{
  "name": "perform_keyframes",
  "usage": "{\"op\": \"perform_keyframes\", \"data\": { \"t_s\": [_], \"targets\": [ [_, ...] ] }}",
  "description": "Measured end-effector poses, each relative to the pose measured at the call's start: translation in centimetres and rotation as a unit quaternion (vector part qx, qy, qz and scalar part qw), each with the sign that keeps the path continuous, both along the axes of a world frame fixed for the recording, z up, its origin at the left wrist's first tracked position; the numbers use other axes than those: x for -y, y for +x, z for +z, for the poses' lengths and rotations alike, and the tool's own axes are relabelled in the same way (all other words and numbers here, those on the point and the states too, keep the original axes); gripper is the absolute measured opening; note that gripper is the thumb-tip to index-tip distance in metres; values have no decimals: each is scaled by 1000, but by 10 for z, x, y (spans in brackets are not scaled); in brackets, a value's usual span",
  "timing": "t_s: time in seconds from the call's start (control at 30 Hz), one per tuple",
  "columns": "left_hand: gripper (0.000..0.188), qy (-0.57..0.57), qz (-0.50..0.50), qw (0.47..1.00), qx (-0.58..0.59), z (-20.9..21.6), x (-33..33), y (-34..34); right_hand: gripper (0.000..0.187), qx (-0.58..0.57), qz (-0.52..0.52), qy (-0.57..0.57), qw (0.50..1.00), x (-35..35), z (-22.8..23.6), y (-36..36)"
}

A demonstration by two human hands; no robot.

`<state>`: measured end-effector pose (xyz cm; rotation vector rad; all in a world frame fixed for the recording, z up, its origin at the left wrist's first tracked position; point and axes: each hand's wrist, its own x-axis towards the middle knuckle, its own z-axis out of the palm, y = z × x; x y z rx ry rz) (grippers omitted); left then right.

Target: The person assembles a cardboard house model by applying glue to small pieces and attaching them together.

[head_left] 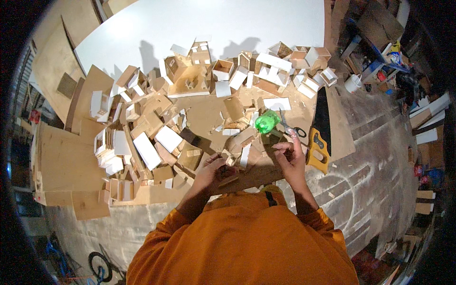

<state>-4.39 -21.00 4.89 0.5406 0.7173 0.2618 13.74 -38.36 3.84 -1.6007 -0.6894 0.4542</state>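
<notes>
My left hand is over the near edge of the cardboard sheet, its fingers curled in toward small scraps. Shadow hides what lies between those fingers. My right hand has its fingers apart, the index finger stretched forward toward the handles of the scissors; nothing shows in its grasp. Just beyond it sits a translucent green plastic bottle piece. A handsaw with a yellow handle lies to the right of this hand. Between my hands are cut cardboard pieces, some with white faces.
Small cardboard model houses crowd the far side and the left of the cardboard sheet. A large white board lies beyond them. At the right, a white bucket stands on the concrete floor near piled clutter.
</notes>
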Motion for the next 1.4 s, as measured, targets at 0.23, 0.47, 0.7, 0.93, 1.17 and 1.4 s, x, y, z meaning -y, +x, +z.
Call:
{"op": "perform_keyframes", "data": {
  "t_s": [0.23, 0.47, 0.7, 0.93, 1.17, 1.4],
  "targets": [
    [14, 9, 26, 1000, -4, -7, 11, 7, 68, 32, 98, 1, 995, -5, -16, 9],
    [9, 80, 79, 992, -51, -16, 37, 33, 70, 85, 119, 8, 989, -4, -14, 51],
    [15, -16, 118, 993, -5, -15, 66, 39, 71, 82, 137, -11, 987, 3, -9, 99],
    [16, -9, 144, 989, 26, -31, 86, 40, 79, 113, 167, -60, 977, -25, -18, 116],
    [12, 36, 191, 980, -28, -18, 109, 52, 74, 207, 177, -66, 960, -53, -51, 140],
    [7, 185, 223, 955, -60, -32, 118, 60, 71, 257, 194, -42, 946, -47, -24, 136]
  ]
}}
